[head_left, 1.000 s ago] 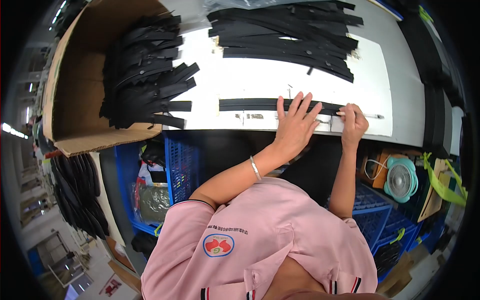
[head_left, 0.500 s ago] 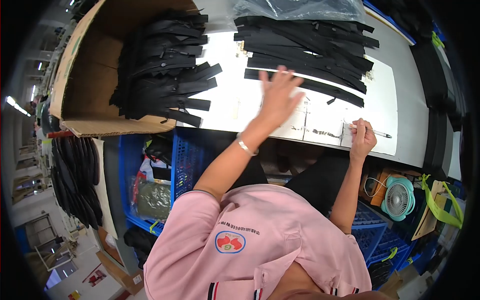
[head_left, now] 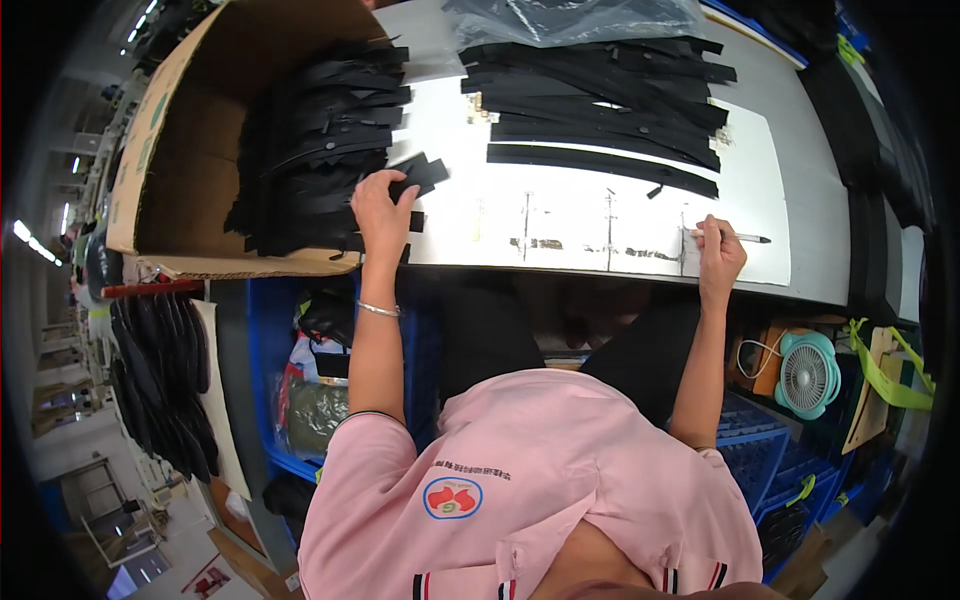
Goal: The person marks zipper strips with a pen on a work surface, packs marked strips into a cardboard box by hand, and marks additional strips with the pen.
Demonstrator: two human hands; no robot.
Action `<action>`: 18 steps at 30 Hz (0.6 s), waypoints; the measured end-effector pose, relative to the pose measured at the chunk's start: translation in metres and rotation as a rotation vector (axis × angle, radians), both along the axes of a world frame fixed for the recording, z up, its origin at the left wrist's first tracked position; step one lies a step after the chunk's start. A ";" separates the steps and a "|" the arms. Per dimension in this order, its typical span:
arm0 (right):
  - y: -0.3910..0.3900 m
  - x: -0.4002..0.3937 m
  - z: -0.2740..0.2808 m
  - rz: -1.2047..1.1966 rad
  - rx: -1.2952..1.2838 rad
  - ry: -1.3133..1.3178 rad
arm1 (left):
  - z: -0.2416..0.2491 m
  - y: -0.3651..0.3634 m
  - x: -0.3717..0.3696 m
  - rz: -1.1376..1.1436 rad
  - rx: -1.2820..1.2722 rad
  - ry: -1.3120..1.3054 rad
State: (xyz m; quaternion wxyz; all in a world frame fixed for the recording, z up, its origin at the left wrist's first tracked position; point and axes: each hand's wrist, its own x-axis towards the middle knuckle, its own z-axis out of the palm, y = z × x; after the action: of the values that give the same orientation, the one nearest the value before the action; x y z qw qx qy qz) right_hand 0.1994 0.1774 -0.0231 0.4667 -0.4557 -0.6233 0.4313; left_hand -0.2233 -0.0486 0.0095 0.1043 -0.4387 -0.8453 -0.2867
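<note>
My left hand [head_left: 382, 215] is at the open side of a cardboard box, thumb and fingers closed on the end of a black zipper [head_left: 425, 174] in a pile of them. More black zippers [head_left: 330, 125] lie heaped in the box, their ends sticking out over the table. My right hand [head_left: 722, 262] holds a slim white pen [head_left: 742, 237] with a dark end pointing right, just above a white marked board [head_left: 570, 225]. Between the hands, a single black zipper [head_left: 600, 168] lies across the board, its small pull hanging toward me.
The cardboard box [head_left: 165, 150] lies on its side at the left. Behind the single zipper is a stack of black zippers [head_left: 600, 95], with a clear plastic bag [head_left: 570, 20] beyond. Blue crates [head_left: 262, 380] and a teal fan [head_left: 808, 375] sit below the table edge.
My left hand has moved left from above the single zipper to the zippers at the box and closed there. My right hand stays near the same place with the pen.
</note>
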 end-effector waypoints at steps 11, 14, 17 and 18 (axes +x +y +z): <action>0.001 -0.002 -0.004 -0.001 0.076 0.005 | 0.013 0.081 0.098 -0.371 0.051 -0.155; -0.004 -0.009 0.004 -0.031 0.061 0.098 | 0.010 0.110 0.148 -0.586 0.082 -0.322; -0.020 -0.015 0.026 -0.043 0.049 0.007 | -0.002 0.130 0.194 -0.684 0.130 -0.287; -0.025 -0.016 0.019 -0.050 0.230 -0.092 | -0.002 0.132 0.206 -0.671 0.123 -0.286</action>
State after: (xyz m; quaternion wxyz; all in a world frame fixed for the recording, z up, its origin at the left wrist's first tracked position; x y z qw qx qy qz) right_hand 0.1829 0.1520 -0.0040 0.4973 -0.4340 -0.6778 0.3239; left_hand -0.0173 0.0836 0.0074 -0.0887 -0.6398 -0.6416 -0.4137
